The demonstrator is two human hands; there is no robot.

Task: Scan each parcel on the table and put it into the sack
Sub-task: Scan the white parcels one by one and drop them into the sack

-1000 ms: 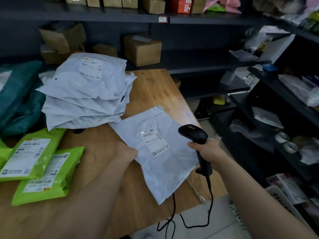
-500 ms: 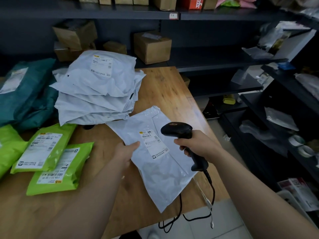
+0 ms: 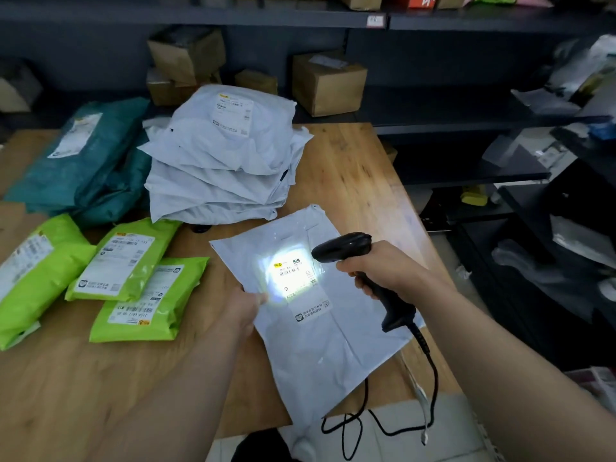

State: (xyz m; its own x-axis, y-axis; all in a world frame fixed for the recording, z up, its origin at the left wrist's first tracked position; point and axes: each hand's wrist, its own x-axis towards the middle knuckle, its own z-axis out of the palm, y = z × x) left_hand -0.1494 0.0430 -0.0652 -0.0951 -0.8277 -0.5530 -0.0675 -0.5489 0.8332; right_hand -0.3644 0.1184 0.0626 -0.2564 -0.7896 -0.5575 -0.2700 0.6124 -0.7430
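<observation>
A flat white parcel (image 3: 320, 341) lies over the near right corner of the wooden table (image 3: 346, 168), label up. My left hand (image 3: 245, 306) grips its left edge. My right hand (image 3: 383, 271) is closed around a black corded barcode scanner (image 3: 343, 250), whose head points at the label. A bright white patch of scanner light (image 3: 291, 273) covers the barcode. A stack of white parcels (image 3: 223, 161) sits behind it. Three green parcels (image 3: 133, 281) lie to the left. Dark teal parcels (image 3: 86, 158) rest at the far left. No sack is in view.
Dark shelving (image 3: 433, 115) with cardboard boxes (image 3: 328, 83) runs behind the table and down the right side. The scanner's black cable (image 3: 430, 388) hangs off the table's near edge to the floor. A narrow aisle lies between table and right shelves.
The scanner has moved left and closer to the label, and its light now shines on the barcode. My left hand still holds the parcel's left edge.
</observation>
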